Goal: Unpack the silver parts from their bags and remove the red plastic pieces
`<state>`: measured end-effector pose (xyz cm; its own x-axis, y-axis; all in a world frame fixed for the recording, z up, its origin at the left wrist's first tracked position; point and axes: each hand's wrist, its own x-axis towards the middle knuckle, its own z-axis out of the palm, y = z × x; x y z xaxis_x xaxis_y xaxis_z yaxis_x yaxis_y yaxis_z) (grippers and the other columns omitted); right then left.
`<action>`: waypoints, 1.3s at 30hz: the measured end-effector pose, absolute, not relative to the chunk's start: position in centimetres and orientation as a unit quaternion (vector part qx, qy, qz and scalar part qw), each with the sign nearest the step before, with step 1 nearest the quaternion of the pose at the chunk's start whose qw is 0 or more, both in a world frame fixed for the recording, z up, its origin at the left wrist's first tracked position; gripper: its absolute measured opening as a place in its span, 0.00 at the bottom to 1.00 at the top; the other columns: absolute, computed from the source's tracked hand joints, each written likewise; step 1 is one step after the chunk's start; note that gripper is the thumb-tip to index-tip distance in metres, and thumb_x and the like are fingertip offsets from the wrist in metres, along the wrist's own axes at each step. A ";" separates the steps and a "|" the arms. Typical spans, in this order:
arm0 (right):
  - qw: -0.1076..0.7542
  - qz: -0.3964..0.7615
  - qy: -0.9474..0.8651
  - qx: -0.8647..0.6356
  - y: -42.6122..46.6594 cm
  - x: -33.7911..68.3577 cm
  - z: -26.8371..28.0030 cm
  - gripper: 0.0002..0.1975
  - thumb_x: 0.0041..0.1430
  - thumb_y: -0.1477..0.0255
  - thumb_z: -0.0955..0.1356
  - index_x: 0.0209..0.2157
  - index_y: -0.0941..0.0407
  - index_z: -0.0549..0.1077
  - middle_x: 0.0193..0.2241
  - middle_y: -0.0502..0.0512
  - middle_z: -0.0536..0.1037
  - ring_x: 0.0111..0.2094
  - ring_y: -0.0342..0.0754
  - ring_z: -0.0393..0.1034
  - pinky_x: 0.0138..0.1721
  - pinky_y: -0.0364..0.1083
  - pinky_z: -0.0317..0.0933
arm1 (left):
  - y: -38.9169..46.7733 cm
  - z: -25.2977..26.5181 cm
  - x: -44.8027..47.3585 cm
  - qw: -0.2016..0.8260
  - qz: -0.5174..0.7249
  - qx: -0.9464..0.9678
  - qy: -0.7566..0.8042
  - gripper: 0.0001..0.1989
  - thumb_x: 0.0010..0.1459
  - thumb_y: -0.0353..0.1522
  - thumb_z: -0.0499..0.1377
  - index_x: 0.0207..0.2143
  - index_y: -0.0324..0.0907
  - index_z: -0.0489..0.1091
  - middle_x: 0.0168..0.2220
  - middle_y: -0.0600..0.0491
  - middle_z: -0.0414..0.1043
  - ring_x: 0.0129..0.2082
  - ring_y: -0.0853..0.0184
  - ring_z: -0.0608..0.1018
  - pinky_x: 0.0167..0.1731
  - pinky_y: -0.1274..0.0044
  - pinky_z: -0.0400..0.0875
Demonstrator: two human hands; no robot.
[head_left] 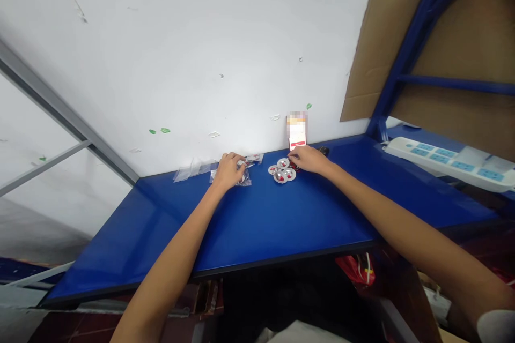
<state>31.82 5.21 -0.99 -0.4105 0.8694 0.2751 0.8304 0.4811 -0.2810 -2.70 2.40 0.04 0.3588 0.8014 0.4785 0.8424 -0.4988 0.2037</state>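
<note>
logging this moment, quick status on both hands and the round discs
Left hand at plastic packets, grip unclear; right hand close beside silvery discs. Discs overlapping on blue table. Lit screen against wall, just behind right hand.

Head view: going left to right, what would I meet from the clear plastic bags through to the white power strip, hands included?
Clear plastic bags → left hand → cluster of round silvery discs → right hand → white power strip.

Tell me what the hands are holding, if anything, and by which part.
It cannot be told: the left hand is over plastic packets and the right hand is beside shiny round discs, but any grip is hidden.
</note>
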 end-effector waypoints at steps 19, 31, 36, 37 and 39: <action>0.193 0.053 -0.844 -0.497 4.2 31.4 -0.1 0.17 0.71 0.72 0.66 0.54 0.59 0.82 0.54 0.64 0.84 0.54 0.59 0.78 0.53 0.51 0.70 | 4.1 -2.3 -2.0 0.010 -0.215 -0.881 -0.422 0.29 0.73 0.39 0.53 0.71 0.38 0.63 0.70 0.37 0.65 0.71 0.51 0.68 0.72 0.57 0.59; 0.446 0.172 -0.789 -0.386 0.3 26.3 1.1 0.20 0.68 0.61 0.72 0.58 0.54 0.75 0.51 0.60 0.82 0.43 0.53 0.78 0.44 0.51 0.73 | 1.1 -0.4 1.4 -0.372 -0.504 -0.671 -0.396 0.22 0.62 0.45 0.69 0.51 0.45 0.68 0.46 0.50 0.75 0.33 0.67 0.81 0.30 0.73 0.82; 0.479 0.317 -0.728 -0.374 -0.7 24.5 0.3 0.26 0.60 0.58 0.78 0.55 0.54 0.75 0.40 0.55 0.82 0.37 0.51 0.80 0.39 0.49 0.76 | -0.5 0.9 2.4 -0.405 -0.485 -0.692 -0.350 0.30 0.57 0.41 0.74 0.56 0.47 0.67 0.45 0.51 0.75 0.32 0.68 0.81 0.28 0.76 0.80; 0.490 0.352 -0.707 -0.369 -0.7 24.4 0.2 0.24 0.61 0.59 0.77 0.54 0.54 0.75 0.38 0.54 0.82 0.35 0.50 0.80 0.36 0.48 0.76 | -0.6 1.2 2.4 -0.401 -0.486 -0.692 -0.352 0.28 0.56 0.41 0.74 0.55 0.46 0.69 0.45 0.50 0.75 0.32 0.68 0.81 0.28 0.76 0.80; 0.505 0.423 -0.661 -0.360 -0.7 24.4 0.2 0.22 0.61 0.62 0.77 0.53 0.54 0.75 0.36 0.53 0.83 0.33 0.50 0.81 0.32 0.46 0.76 | -0.7 1.7 2.2 -0.396 -0.484 -0.695 -0.355 0.25 0.57 0.42 0.74 0.52 0.44 0.74 0.47 0.48 0.77 0.33 0.67 0.81 0.28 0.76 0.80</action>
